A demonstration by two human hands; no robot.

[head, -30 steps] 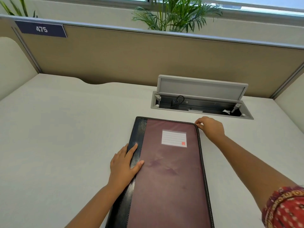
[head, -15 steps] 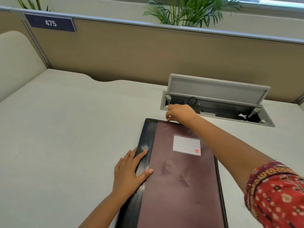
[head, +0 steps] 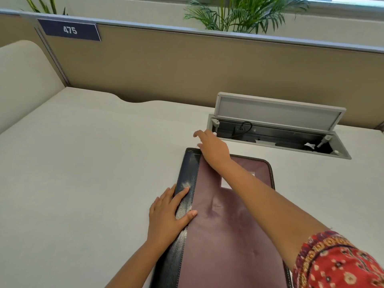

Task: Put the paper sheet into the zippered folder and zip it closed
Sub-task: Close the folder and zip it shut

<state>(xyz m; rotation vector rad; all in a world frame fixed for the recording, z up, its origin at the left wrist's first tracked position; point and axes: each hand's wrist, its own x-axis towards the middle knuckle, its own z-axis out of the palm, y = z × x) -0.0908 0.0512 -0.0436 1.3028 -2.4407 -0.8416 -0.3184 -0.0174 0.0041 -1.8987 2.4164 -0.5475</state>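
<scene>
Right, widest thing first: the pale off-white desk top (head: pixel 83 173) runs out under everything, and on it lies the flat maroon zippered folder with the black leather-look spine (head: pixel 218 235), closed, its long axis running away from me and leaning slightly left toward the tan partition, spine strip along its left edge. Behind its far end the grey cable hatch with its lid propped up (head: pixel 276 129) sits open in the desk, just beyond where I'm working. My right hand (head: pixel 214 149) is stretched across the cover to the far left corner, right where the spine meets the top edge; the fingers curl down at that corner and one points out past it, but whether I have the zip pull pinched I cannot tell, as the hand's own back hides it. My left hand (head: pixel 168 215) lies flat and spread on the spine about halfway along, fingers straight, pressing the folder down. The paper sheet I can't see anywhere, so I judge it's already inside. What matters now: the spine end of the zip track sits directly under my right fingertips, so the far hand is the one placed to finish; the near hand only anchors. A small white label pocket (head: pixel 225 181) peeks out beneath my right forearm.
</scene>
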